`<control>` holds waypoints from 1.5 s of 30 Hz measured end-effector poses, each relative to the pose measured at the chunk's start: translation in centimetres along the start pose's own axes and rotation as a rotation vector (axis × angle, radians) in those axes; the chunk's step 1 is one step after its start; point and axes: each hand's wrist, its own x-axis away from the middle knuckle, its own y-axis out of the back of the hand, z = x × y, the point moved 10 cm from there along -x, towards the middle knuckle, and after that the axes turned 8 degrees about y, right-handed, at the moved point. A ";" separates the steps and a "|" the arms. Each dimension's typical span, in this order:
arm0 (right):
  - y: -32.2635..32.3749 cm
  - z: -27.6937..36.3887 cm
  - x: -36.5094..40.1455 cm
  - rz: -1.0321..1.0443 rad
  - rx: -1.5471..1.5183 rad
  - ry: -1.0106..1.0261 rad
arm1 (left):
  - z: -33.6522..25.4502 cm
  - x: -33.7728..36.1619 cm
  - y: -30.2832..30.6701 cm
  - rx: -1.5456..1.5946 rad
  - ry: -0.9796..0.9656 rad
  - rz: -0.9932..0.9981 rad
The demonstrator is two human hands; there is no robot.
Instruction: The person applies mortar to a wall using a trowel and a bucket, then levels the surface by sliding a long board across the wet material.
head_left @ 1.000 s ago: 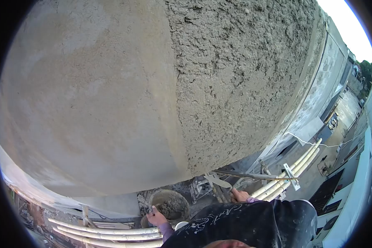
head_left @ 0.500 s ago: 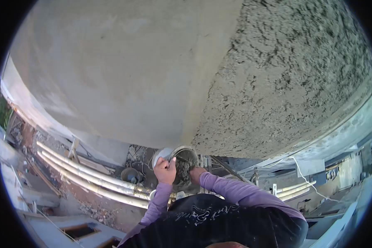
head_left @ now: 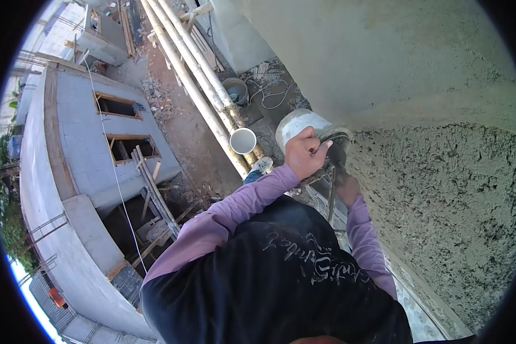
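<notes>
My left hand [head_left: 304, 155] grips the rim of a pale mortar bucket [head_left: 298, 125] held up beside the wall. My right hand [head_left: 347, 189] is just below and to the right of the bucket, close to the wall; what it holds is hidden. Both arms wear purple sleeves over a dark apron. The wall [head_left: 453, 189] has rough fresh mortar on its right part and smoother plaster [head_left: 384, 51] above.
Pale scaffold poles [head_left: 200, 92] run diagonally below me, with an open pipe end [head_left: 243, 140] near the bucket. Far below lie bare ground, rubble, another bucket [head_left: 235, 89] and a grey block building [head_left: 86, 137] with window openings.
The view has swung from facing the wall to looking down and left. The bucket has been lifted from scaffold level up beside the wall, my left hand on its rim.
</notes>
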 end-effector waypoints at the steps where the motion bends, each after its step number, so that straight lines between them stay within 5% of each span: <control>1: -1.4 0.4 -0.7 0.043 -0.012 0.024 | 0.0 -0.2 -0.5 0.013 0.002 0.024; 3: -1.3 4.9 -0.4 0.050 0.211 0.050 | -0.2 -1.0 -0.9 0.059 -0.028 0.025; 9: 5.9 6.5 3.1 -0.029 0.048 0.198 | -1.0 -3.0 -0.5 0.067 -0.032 0.024; 12: 6.8 1.4 2.2 0.204 -0.480 -0.375 | -3.1 -2.9 -0.1 0.046 -0.058 0.049; 15: -2.0 0.3 -0.8 0.333 -0.852 -0.345 | -4.3 -3.0 0.2 0.102 -0.104 -0.013; 17: -1.1 7.0 -2.3 -0.060 -0.011 0.292 | -4.7 -3.4 0.0 0.062 -0.148 -0.015; 22: 6.7 12.5 3.5 -0.197 0.206 0.489 | -3.6 -4.5 2.8 0.048 -0.166 -0.047; 28: 4.8 1.4 1.1 0.192 0.235 -0.040 | -6.5 1.6 2.9 0.050 -0.264 -0.027; 32: 0.2 8.0 1.9 0.125 -0.159 0.196 | -7.8 6.4 0.7 0.038 -0.279 -0.028; 35: -0.7 7.5 7.1 0.369 -0.563 -0.008 | -6.9 10.7 -0.9 0.008 -0.205 -0.075; 38: -3.1 -0.2 10.1 0.173 -0.457 0.138 | -6.3 14.9 -2.6 0.025 -0.120 -0.147; 41: -0.3 -3.7 15.1 0.136 0.109 0.145 | -3.3 18.5 -4.4 0.130 0.031 -0.230; 42: 0.9 -3.8 16.6 0.016 -0.001 0.181 | -3.0 19.5 -4.7 0.156 0.062 -0.245; 45: 1.1 -6.8 19.5 0.222 0.097 0.043 | -1.6 22.4 -6.1 0.246 0.150 -0.248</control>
